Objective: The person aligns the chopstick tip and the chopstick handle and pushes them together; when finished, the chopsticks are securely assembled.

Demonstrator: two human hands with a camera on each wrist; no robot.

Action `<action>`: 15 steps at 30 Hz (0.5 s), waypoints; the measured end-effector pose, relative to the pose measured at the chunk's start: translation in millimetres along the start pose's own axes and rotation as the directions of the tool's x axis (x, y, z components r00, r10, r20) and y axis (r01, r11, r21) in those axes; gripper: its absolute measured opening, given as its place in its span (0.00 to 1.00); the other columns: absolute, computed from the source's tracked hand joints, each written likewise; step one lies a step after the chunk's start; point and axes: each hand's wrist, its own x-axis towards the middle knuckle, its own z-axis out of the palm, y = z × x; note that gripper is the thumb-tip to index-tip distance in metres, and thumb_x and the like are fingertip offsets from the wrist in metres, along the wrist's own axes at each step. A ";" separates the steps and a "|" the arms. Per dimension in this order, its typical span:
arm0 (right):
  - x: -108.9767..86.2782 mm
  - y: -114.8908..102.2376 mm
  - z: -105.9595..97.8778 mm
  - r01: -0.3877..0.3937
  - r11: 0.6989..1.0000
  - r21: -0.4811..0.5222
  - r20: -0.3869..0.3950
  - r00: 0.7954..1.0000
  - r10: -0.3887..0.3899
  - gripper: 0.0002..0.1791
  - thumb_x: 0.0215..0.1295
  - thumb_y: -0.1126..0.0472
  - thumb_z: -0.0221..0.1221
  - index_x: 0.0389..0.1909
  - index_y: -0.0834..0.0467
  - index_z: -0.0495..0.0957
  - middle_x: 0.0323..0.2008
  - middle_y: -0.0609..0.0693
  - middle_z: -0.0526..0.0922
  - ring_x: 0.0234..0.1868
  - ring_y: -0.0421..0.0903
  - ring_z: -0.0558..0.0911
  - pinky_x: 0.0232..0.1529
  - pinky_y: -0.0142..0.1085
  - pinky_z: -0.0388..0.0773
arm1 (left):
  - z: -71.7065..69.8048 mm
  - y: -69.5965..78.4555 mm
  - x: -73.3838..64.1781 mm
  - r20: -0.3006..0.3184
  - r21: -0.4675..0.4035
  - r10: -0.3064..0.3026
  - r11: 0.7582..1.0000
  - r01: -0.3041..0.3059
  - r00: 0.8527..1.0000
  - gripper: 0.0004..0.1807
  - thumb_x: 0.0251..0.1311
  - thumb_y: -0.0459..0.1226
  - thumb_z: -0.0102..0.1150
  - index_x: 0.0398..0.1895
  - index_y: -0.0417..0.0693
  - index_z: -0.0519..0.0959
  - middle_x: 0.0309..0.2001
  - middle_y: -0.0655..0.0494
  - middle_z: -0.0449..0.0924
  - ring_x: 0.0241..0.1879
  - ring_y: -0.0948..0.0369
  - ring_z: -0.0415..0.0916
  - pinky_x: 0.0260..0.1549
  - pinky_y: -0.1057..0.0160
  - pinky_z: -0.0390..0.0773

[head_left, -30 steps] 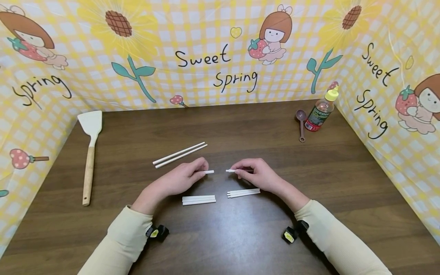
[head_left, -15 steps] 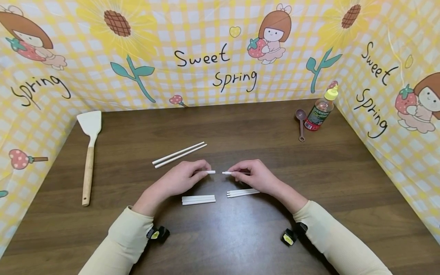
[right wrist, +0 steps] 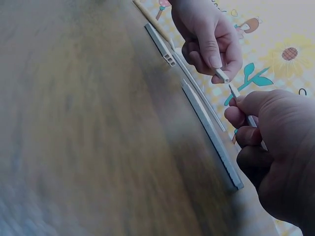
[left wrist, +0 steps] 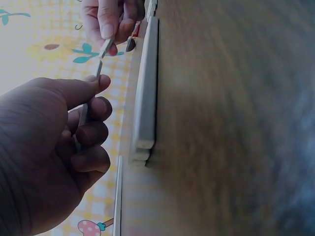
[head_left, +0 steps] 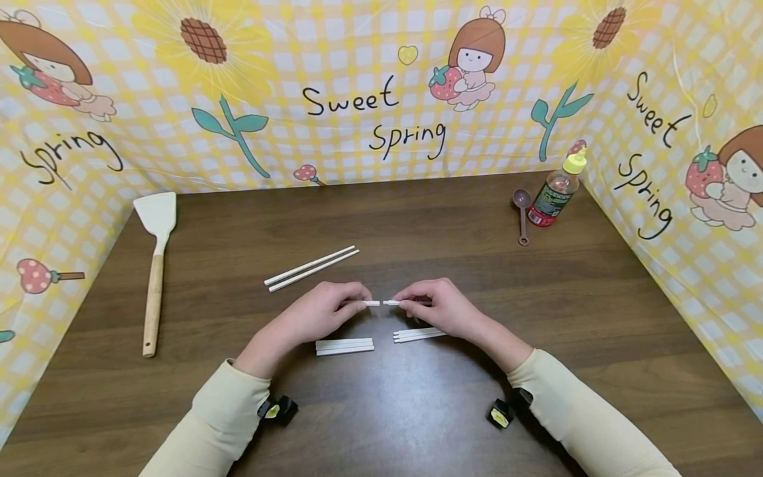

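Observation:
My left hand [head_left: 330, 308] pinches a short white chopstick section [head_left: 372, 303] between thumb and fingers. In the right wrist view its end [right wrist: 222, 75] shows a square hole. Opposite, my right hand [head_left: 447, 308] pinches another white section [head_left: 390, 303], whose narrowed tip [right wrist: 235, 91] points at that hole. A small gap separates the two ends, held roughly in line. Below the left hand, several like sections [head_left: 344, 346] lie side by side on the table. A second group [head_left: 417, 335], with thin pegs at the left ends, lies partly under the right hand.
Two long white chopsticks [head_left: 309, 265] lie slanted behind the left hand. A white spatula [head_left: 156, 278] with a wooden handle is at the far left. At the back right are a brown measuring spoon [head_left: 522, 215] and a yellow-capped bottle [head_left: 553, 195]. Patterned cloth [head_left: 357, 66] walls the table.
Both hands have come closer together, the left moving right and the right moving slightly left. The gap between the two chopstick sections has narrowed to a sliver.

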 end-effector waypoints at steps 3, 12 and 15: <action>-0.3 -1.3 0.3 0.001 1.000 0.014 0.000 1.000 -0.001 0.06 0.69 0.66 0.64 0.43 0.59 0.87 0.33 0.48 0.86 0.30 0.38 0.82 0.39 0.33 0.80 | 0.8 0.6 0.2 0.002 -0.003 0.007 1.000 -0.007 1.000 0.03 0.70 0.36 0.61 0.43 0.50 0.82 0.32 0.61 0.81 0.31 0.64 0.73 0.36 0.60 0.74; -0.5 -5.0 -0.1 -0.010 1.000 0.009 0.008 1.000 0.010 0.07 0.68 0.67 0.64 0.44 0.58 0.87 0.32 0.47 0.87 0.30 0.37 0.82 0.38 0.33 0.80 | 1.3 2.2 0.5 0.008 0.004 0.007 1.000 -0.007 1.000 0.03 0.70 0.35 0.61 0.43 0.49 0.82 0.33 0.61 0.81 0.31 0.64 0.73 0.36 0.61 0.75; -0.4 -5.6 0.0 -0.016 1.000 0.008 0.013 1.000 0.016 0.07 0.68 0.66 0.64 0.44 0.58 0.88 0.32 0.47 0.87 0.30 0.37 0.82 0.38 0.33 0.80 | 0.9 3.0 0.4 0.008 0.004 0.005 1.000 -0.005 1.000 0.03 0.70 0.35 0.61 0.43 0.50 0.82 0.33 0.61 0.81 0.31 0.64 0.73 0.36 0.61 0.75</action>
